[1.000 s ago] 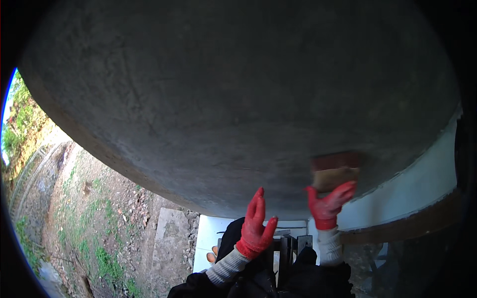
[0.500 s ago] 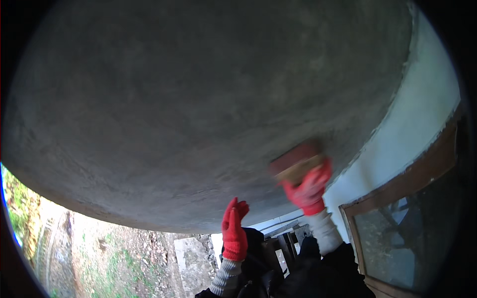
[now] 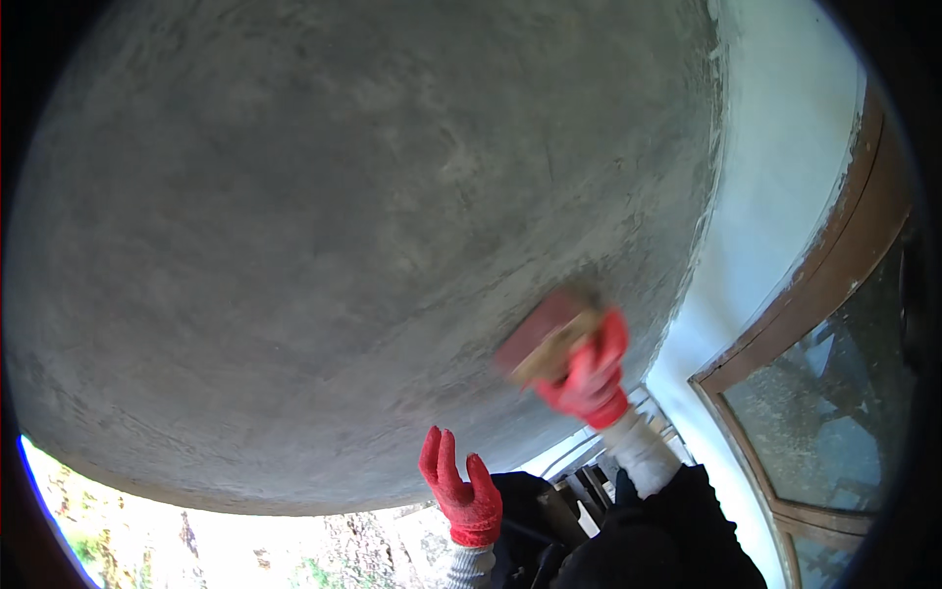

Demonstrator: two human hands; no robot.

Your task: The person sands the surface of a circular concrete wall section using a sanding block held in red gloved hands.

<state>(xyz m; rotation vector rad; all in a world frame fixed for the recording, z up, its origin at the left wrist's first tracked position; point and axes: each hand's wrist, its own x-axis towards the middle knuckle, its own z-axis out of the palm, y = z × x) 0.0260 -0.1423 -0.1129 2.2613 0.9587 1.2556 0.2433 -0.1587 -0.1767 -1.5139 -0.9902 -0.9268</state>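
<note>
My right hand (image 3: 589, 378), in a red glove, is wrapped around the tan grip of a plastering float (image 3: 542, 332) with a dark red plate. The float is blurred by motion and lies against the grey plastered surface (image 3: 324, 245) overhead, near its right side. Which way the hidden working face is finished I cannot tell. Lower and further left, my left hand (image 3: 463, 491) is raised in a matching red glove. Its fingers are apart and hold nothing, with the grey surface behind them.
A white wall (image 3: 775, 167) meets the grey surface along a rough edge at the right. Beyond it stands a brown-framed window (image 3: 726, 373) with glass panes. Bright ground (image 3: 245, 550) shows far below at the lower left. Dark slatted pieces (image 3: 589, 491) are beneath my arms.
The float and my right hand have shifted left and slightly down in view. My left hand's fingers have spread. The whole view has tilted, showing more wall and window.
</note>
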